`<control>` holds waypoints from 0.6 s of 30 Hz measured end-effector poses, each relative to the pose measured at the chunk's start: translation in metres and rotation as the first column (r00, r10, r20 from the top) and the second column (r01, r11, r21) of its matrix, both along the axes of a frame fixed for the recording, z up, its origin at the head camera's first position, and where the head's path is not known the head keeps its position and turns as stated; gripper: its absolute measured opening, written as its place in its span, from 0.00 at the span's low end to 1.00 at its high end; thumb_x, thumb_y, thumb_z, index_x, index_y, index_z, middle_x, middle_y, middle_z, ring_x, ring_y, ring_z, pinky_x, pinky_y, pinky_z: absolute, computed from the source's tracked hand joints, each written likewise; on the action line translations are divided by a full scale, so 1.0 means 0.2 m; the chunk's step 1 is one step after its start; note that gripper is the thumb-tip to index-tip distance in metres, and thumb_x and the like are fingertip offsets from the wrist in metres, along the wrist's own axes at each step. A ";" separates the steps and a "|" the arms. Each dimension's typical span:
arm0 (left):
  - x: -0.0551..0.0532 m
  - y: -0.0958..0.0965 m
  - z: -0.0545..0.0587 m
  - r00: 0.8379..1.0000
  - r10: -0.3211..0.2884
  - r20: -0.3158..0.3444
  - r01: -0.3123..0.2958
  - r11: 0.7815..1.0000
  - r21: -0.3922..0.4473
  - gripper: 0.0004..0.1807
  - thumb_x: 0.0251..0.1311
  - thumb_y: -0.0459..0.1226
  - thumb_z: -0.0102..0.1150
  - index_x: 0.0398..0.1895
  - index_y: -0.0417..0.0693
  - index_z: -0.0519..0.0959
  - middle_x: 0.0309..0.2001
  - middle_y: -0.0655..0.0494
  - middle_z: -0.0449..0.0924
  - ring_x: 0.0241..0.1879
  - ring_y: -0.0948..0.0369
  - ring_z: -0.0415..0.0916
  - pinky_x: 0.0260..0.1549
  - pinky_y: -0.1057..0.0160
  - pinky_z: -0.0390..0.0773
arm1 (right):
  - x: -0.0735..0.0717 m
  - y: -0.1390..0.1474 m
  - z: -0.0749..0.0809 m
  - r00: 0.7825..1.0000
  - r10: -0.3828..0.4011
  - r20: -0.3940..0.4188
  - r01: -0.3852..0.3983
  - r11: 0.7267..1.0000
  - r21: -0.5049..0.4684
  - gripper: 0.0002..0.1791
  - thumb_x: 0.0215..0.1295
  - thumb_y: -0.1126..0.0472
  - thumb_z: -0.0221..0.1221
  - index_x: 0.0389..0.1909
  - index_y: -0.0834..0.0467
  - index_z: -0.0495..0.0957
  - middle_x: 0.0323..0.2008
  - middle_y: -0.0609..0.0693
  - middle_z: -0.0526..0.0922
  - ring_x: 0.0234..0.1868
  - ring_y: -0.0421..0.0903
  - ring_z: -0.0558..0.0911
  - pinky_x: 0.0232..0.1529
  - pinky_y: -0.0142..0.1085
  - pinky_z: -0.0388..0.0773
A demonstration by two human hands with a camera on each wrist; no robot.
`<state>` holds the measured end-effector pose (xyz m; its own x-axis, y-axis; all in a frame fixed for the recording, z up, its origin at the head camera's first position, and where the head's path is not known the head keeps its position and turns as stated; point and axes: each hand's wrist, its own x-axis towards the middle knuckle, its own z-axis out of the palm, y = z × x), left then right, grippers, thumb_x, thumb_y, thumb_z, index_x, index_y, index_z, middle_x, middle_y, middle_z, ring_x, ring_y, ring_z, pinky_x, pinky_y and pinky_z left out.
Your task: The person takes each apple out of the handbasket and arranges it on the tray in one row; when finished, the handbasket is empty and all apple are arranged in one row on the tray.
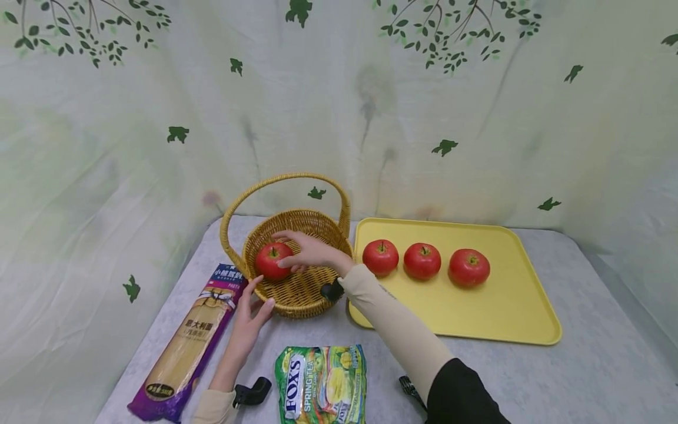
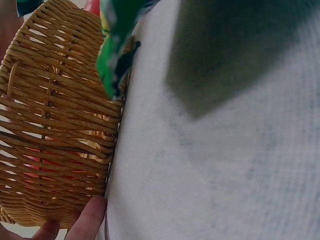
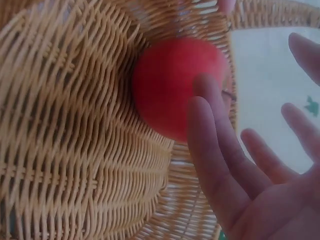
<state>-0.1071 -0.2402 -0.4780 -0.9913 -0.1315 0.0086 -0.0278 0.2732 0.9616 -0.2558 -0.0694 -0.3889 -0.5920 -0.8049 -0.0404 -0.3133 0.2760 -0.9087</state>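
Observation:
A red apple [image 1: 273, 261] lies at the left inside a wicker basket [image 1: 302, 297] with a tall arched handle. My right hand [image 1: 312, 250] reaches into the basket over the apple. In the right wrist view its fingers [image 3: 207, 145] are spread and fairly straight, overlapping the apple [image 3: 175, 85]; whether they touch it is hard to tell. My left hand [image 1: 248, 321] rests against the basket's front left side. In the left wrist view, fingertips [image 2: 90, 217] touch the woven wall [image 2: 55, 125] low down, not curled round it.
Three red apples stand in a row on a yellow tray [image 1: 508, 300] right of the basket. A purple pasta packet [image 1: 185, 347] lies to the left. Nearest is a green candy bag [image 1: 321, 386]. A patterned curtain [image 1: 339, 106] hangs behind the grey table [image 1: 598, 353].

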 end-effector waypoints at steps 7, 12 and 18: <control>0.00 0.00 -0.01 1.000 0.002 -0.007 -0.002 1.000 0.000 0.32 0.70 0.42 0.50 0.74 0.59 0.51 0.73 0.43 0.41 0.65 0.40 0.55 0.53 0.40 0.69 | -0.06 -0.06 -0.03 0.999 0.012 0.045 -0.014 0.998 0.056 0.42 0.63 0.65 0.62 0.74 0.50 0.53 0.71 0.58 0.51 0.37 0.67 0.81 0.41 0.54 0.79; 0.00 0.00 0.00 1.000 0.005 -0.010 -0.005 1.000 -0.002 0.32 0.70 0.42 0.50 0.74 0.58 0.51 0.73 0.43 0.41 0.65 0.40 0.55 0.53 0.40 0.69 | -0.08 -0.09 -0.08 1.000 0.013 0.020 -0.016 0.986 0.168 0.46 0.60 0.65 0.65 0.75 0.44 0.51 0.71 0.58 0.48 0.35 0.64 0.81 0.38 0.50 0.81; 0.00 0.00 -0.01 1.000 0.011 0.000 -0.011 1.000 -0.002 0.32 0.70 0.42 0.51 0.74 0.59 0.51 0.73 0.43 0.41 0.65 0.40 0.56 0.54 0.40 0.69 | -0.08 -0.13 -0.12 0.999 0.013 -0.030 -0.005 0.965 0.263 0.49 0.58 0.64 0.67 0.74 0.38 0.50 0.71 0.53 0.46 0.44 0.55 0.77 0.38 0.43 0.81</control>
<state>-0.1076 -0.2405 -0.4792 -0.9897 -0.1428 0.0093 -0.0306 0.2744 0.9611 -0.2715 -0.0948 -0.4130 -0.5892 -0.7738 -0.2326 -0.3443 0.5009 -0.7941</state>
